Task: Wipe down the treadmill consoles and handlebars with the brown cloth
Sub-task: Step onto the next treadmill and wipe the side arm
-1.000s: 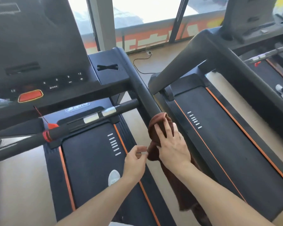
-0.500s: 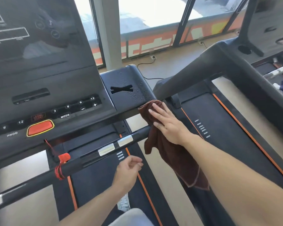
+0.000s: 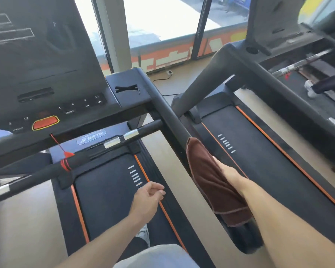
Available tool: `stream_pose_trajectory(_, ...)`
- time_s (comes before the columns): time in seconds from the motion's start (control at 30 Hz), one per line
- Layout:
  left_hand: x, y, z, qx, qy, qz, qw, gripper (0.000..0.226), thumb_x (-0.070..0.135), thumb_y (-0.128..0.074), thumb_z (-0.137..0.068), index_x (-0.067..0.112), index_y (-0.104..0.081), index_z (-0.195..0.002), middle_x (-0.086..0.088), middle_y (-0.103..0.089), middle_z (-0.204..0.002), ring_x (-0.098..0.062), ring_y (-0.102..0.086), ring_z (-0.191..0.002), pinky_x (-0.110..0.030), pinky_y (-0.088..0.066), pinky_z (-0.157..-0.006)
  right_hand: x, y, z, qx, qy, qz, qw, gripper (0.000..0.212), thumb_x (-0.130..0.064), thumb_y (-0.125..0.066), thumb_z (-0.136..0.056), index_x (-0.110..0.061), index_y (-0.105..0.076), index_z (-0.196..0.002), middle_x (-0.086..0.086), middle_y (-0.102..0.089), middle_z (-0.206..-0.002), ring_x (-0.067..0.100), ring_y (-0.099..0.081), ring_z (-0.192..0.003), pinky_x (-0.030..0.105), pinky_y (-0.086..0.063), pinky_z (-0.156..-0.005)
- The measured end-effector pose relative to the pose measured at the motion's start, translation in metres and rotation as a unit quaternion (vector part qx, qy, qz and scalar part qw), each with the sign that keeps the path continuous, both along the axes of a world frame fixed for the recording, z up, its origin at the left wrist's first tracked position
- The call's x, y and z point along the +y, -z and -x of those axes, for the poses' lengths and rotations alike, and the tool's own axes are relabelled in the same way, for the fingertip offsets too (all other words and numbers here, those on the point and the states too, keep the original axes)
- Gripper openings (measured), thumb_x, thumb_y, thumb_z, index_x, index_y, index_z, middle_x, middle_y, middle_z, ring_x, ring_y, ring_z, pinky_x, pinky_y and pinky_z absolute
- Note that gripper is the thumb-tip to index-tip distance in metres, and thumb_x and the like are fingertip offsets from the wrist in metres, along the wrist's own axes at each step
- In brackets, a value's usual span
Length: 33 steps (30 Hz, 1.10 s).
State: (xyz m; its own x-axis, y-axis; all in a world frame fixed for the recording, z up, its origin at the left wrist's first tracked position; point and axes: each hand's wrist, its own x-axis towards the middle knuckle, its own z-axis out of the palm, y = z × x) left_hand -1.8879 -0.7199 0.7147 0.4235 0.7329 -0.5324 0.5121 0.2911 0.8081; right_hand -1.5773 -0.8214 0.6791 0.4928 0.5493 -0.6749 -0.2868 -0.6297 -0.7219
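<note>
The brown cloth [image 3: 213,180] is draped over the right side handlebar [image 3: 168,115] of the near treadmill, low on the bar. My right hand [image 3: 227,171] grips the bar through the cloth and is mostly hidden under it. My left hand [image 3: 147,198] hangs loosely curled over the belt, holding nothing. The black console [image 3: 46,74] with a red stop button [image 3: 45,122] fills the upper left. A cross handlebar [image 3: 97,149] with silver sensors runs under it.
A second treadmill [image 3: 259,161] stands close on the right, its slanted upright [image 3: 201,84] nearly touching the bar under the cloth. A narrow strip of tan floor [image 3: 162,151] separates the machines. Windows and a wall socket with a cable [image 3: 162,80] lie ahead.
My right hand slid the cloth from the console's right corner down along the side handlebar toward me. My left hand stayed low over the belt.
</note>
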Motion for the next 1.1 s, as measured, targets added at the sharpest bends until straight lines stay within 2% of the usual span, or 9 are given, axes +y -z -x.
stream_pose_trajectory(0.17,-0.09,0.012,-0.022,-0.012,0.052,0.017,0.998,0.013,0.01,-0.064,-0.093,0.02,-0.072,-0.095,0.001,-0.078,-0.087,-0.011,-0.073,-0.083,-0.014,-0.052,-0.072,-0.083,-0.054,0.046,-0.13,-0.086,0.053,0.986,0.053,-0.06,-0.052,-0.099,-0.025,-0.066,-0.135,-0.01,-0.061,-0.129,0.014,-0.056,-0.121,0.026,-0.032,-0.104)
stream_pose_trajectory(0.3,-0.125,0.015,-0.036,-0.027,0.102,0.023,0.994,0.012,0.008,-0.064,-0.094,0.017,-0.072,-0.098,-0.001,-0.079,-0.091,-0.012,-0.074,-0.082,-0.017,-0.054,-0.076,-0.145,-0.047,0.07,-0.228,-0.079,0.045,0.969,0.078,-0.084,-0.051,-0.083,-0.031,-0.06,-0.14,-0.013,-0.065,-0.135,0.014,-0.058,-0.127,0.033,-0.039,-0.11)
stream_pose_trajectory(0.43,-0.137,0.012,-0.043,-0.029,0.104,0.021,0.994,0.012,0.008,-0.063,-0.094,0.015,-0.072,-0.1,-0.003,-0.079,-0.091,-0.013,-0.074,-0.082,-0.011,-0.052,-0.073,-0.173,-0.04,0.096,-0.293,-0.073,0.033,0.953,0.051,-0.06,-0.071,-0.087,-0.041,-0.05,-0.13,-0.014,-0.062,-0.122,0.014,-0.061,-0.114,0.033,-0.049,-0.092)
stream_pose_trajectory(0.57,-0.141,0.016,-0.045,-0.027,0.087,0.024,0.996,0.013,0.009,-0.064,-0.094,0.019,-0.072,-0.098,0.0,-0.079,-0.09,-0.012,-0.074,-0.081,-0.02,-0.054,-0.076,-0.185,-0.026,0.111,-0.469,-0.176,0.077,0.862,0.087,-0.047,-0.082,-0.081,-0.034,-0.035,-0.153,-0.006,-0.04,-0.151,0.018,-0.045,-0.131,0.043,-0.05,-0.105)
stream_pose_trajectory(0.73,-0.138,0.018,-0.044,-0.03,0.051,0.035,0.998,0.013,0.01,-0.064,-0.093,0.019,-0.072,-0.098,0.002,-0.079,-0.09,-0.006,-0.074,-0.078,-0.018,-0.055,-0.076,-0.167,-0.017,0.121,-0.628,-0.293,0.085,0.716,0.082,-0.023,-0.087,-0.079,-0.025,-0.048,-0.151,0.01,-0.043,-0.159,0.04,-0.046,-0.139,0.056,-0.044,-0.112)
stream_pose_trajectory(0.83,-0.127,0.021,-0.038,-0.028,0.027,0.042,0.998,0.013,0.012,-0.065,-0.093,0.022,-0.072,-0.097,0.003,-0.078,-0.09,-0.007,-0.074,-0.08,-0.022,-0.056,-0.079,-0.143,-0.017,0.115,-0.659,-0.369,0.096,0.649,0.083,-0.019,-0.084,-0.08,-0.024,-0.046,-0.153,0.012,-0.034,-0.164,0.045,-0.034,-0.147,0.058,-0.024,-0.12)
stream_pose_trajectory(0.93,-0.112,0.026,-0.032,-0.019,-0.009,0.054,0.998,0.013,0.013,-0.065,-0.094,0.024,-0.072,-0.095,0.005,-0.078,-0.088,-0.008,-0.074,-0.08,-0.025,-0.056,-0.079,-0.105,-0.03,0.11,-0.658,-0.44,0.112,0.601,0.087,-0.028,-0.068,-0.095,-0.022,-0.017,-0.165,0.012,0.004,-0.172,0.049,-0.002,-0.154,0.062,-0.006,-0.124)
stream_pose_trajectory(1.03,-0.096,0.031,-0.028,-0.016,-0.035,0.063,0.997,0.013,0.012,-0.066,-0.092,0.023,-0.073,-0.092,0.006,-0.079,-0.084,-0.01,-0.075,-0.08,-0.03,-0.058,-0.083,-0.061,-0.038,0.108,-0.66,-0.498,0.131,0.548,0.087,-0.036,-0.051,-0.104,-0.015,0.009,-0.164,0.014,0.04,-0.162,0.053,0.022,-0.15,0.065,0.002,-0.124)
stream_pose_trajectory(1.1,-0.082,0.034,-0.029,-0.021,-0.049,0.068,0.996,0.013,0.012,-0.066,-0.092,0.023,-0.073,-0.091,0.006,-0.079,-0.083,-0.01,-0.075,-0.079,-0.032,-0.059,-0.084,-0.027,-0.042,0.105,-0.665,-0.528,0.136,0.51,0.087,-0.04,-0.049,-0.105,-0.012,0.01,-0.164,0.015,0.042,-0.16,0.054,0.026,-0.148,0.066,0.002,-0.123)
